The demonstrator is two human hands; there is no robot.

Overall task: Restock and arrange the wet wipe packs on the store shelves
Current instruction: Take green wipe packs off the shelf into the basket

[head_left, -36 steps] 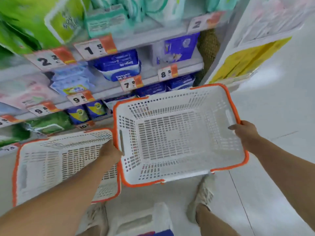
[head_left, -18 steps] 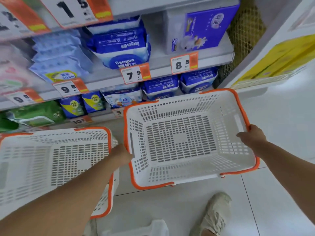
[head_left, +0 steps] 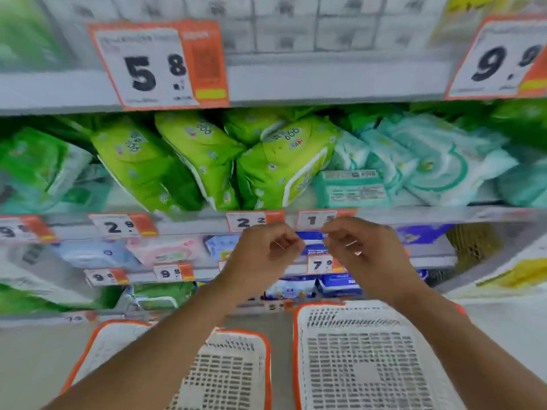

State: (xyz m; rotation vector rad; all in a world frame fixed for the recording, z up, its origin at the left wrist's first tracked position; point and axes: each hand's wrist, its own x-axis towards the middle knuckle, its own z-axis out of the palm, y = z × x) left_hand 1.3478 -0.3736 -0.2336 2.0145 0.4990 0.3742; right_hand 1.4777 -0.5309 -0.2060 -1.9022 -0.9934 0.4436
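Lime-green wet wipe packs point(head_left: 204, 161) lean untidily on the shelf at eye level. Pale teal packs point(head_left: 426, 161) are piled to their right, with a flat teal pack point(head_left: 352, 187) at the shelf front. My left hand point(head_left: 263, 255) and my right hand point(head_left: 364, 250) are raised side by side just below that shelf's edge. Both have loosely curled fingers and hold nothing. Blue and pink packs point(head_left: 165, 250) lie on the lower shelves, partly hidden behind my hands.
Two empty white baskets with orange rims stand on the floor: one at the right point(head_left: 364, 356), one at the left point(head_left: 231, 368). Price tags point(head_left: 159, 63) line the shelf edges. A yellow sign point(head_left: 521, 273) hangs at the shelf end, far right.
Both hands have let go of the right basket, which now stands on the floor, and have risen toward the green packs' shelf. The view has tilted up.
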